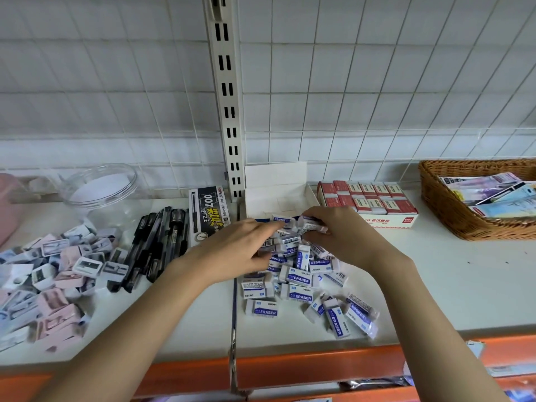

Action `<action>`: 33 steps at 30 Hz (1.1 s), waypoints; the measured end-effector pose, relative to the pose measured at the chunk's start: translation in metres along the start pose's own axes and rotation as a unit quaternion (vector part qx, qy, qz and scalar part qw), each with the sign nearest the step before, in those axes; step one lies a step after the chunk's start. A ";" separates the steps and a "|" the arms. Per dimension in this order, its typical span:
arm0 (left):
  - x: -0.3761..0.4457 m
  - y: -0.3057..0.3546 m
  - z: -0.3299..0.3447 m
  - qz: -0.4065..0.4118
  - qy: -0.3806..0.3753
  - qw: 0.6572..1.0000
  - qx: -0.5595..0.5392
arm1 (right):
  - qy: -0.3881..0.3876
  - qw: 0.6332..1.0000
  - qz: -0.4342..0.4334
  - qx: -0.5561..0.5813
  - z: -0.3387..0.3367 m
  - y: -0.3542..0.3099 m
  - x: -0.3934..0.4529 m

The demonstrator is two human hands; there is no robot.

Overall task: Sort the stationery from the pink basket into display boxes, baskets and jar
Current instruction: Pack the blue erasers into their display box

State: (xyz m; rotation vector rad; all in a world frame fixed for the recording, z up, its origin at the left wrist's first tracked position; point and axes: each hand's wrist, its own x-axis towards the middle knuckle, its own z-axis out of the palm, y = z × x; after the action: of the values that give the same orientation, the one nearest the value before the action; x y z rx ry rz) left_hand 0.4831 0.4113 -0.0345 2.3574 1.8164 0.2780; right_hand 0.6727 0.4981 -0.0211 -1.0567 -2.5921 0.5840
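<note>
- Erasers (301, 274) lie in a loose pile on the white shelf (452, 274), near its front edge and just in front of the empty white display box (278, 192) that stands against the back wall; the pile sits this close probably so each handful has a short trip into the box.
- Left hand (240, 248) reaches into the back of the pile with fingers curled around a few erasers, one poking out at the fingertips.
- Right hand (339, 230) grips a small bunch of erasers right at the box's front lip, seemingly squaring them up so they go in as a neat row.
- Black pens (156, 245) lie bunched beside their printed pen box (208, 213), left of the shelf's seam, grouped by kind ahead of boxing.
- Pencil sharpeners (52, 271) are heaped toward the left front edge, beside the clear jar (101, 190), which looks meant to take them.
- Pink basket (8, 204) shows only partly at the far left edge.
- Red-packed display box (374, 204) already stands full to the right of the empty one, and the wicker basket (452, 210) in the back right corner holds flat packets, so those 2 kinds look sorted.
</note>
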 end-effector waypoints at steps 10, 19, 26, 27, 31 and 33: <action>0.030 -0.020 -0.039 -0.076 0.154 0.985 0.002 | 0.012 0.998 0.002 -0.060 -0.014 0.000 0.062; 0.092 -0.040 -0.016 -0.037 0.040 0.963 0.263 | -0.117 0.980 0.047 -0.156 0.012 0.008 0.094; 0.098 -0.034 -0.006 -0.057 0.035 0.952 0.300 | -0.123 0.985 0.036 -0.116 0.009 0.011 0.087; 0.097 -0.034 -0.005 -0.063 0.034 0.952 0.297 | -0.125 0.985 0.033 -0.113 0.009 0.012 0.086; 0.093 -0.033 -0.004 -0.085 0.027 0.957 0.276 | -0.120 0.987 0.027 -0.104 0.009 0.015 0.085; 0.094 -0.032 -0.006 -0.105 0.020 0.960 0.260 | -0.119 0.987 0.025 -0.104 0.010 0.016 0.086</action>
State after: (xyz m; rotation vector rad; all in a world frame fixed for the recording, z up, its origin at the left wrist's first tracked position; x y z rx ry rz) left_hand 0.4748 0.5109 -0.0310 2.4394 2.3740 -0.2083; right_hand 0.6188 0.5672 -0.0287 -1.1851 -2.8934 0.4862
